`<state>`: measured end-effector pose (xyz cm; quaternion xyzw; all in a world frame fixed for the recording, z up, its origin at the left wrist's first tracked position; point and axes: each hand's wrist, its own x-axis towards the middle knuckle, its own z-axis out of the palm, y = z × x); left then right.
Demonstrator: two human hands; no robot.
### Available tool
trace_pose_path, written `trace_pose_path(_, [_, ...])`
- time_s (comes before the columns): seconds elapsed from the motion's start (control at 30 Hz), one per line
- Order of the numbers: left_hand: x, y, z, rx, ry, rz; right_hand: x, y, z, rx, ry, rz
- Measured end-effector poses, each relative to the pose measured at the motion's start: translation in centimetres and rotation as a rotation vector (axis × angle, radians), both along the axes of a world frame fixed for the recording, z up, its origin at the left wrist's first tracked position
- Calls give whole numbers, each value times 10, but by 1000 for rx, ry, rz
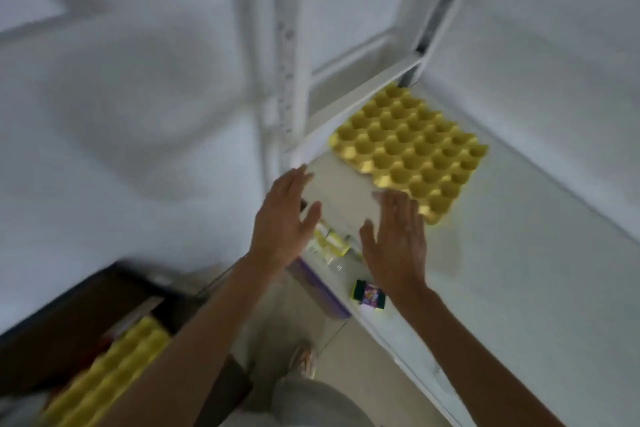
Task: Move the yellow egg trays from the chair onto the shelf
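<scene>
left hand (282, 218) and right hand (394, 239) empty, palms down, fingers (398, 206) spread

the egg tray (410, 151) on the shelf is yellow, its cups a darker mustard in a honeycomb grid. the shelf board (519, 270) is pale whitish-grey, its slotted post (287, 55) white. the tray stack (107, 378) at lower left is the same yellow. a sponge pack (367, 293) shows green, yellow and purple.

White shelf (519, 253) bears one yellow egg tray (412, 149); sponge pack (367, 291) near its edge
</scene>
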<state>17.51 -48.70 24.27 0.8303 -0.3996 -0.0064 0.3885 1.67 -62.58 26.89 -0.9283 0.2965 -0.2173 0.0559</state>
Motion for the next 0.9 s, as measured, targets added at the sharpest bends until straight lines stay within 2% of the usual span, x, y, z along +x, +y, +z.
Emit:
trace_pose_path(0.1, [-49, 116, -42, 2, 109, 241, 15, 110, -46, 159, 149, 329])
trace_pose_path(0.2, [-90, 231, -98, 115, 338, 590, 25, 199, -106, 311, 403, 504])
trace_pose_path(0.27, [-112, 299, -135, 197, 483, 771, 34, 243, -148, 375, 606, 563])
trace_pose_path(0.33, [-127, 357, -169, 287, 635, 914, 46, 284, -194, 524, 794, 600])
trace_pose_path(0.4, [-135, 403, -206, 358, 782, 1041, 58, 319, -242, 675, 886, 568])
trace_pose_path(0.5, [-135, 456, -264, 361, 963, 1209, 74, 357, -315, 764, 955, 495])
trace_pose_path(0.63, [-135, 508, -337, 364, 1032, 1233, 88, 384, -391, 726, 968, 399])
trace_pose_path(0.7, [-133, 527, -364, 473, 1003, 1229, 94, 392, -415, 652, 946, 352])
trace_pose_path(0.77, [-131, 540, -383, 572, 973, 1221, 98, 397, -430, 574, 912, 332])
trace_pose_path(0.9, [-129, 541, -404, 563, 968, 1342, 101, 397, -440, 346, 855, 378])
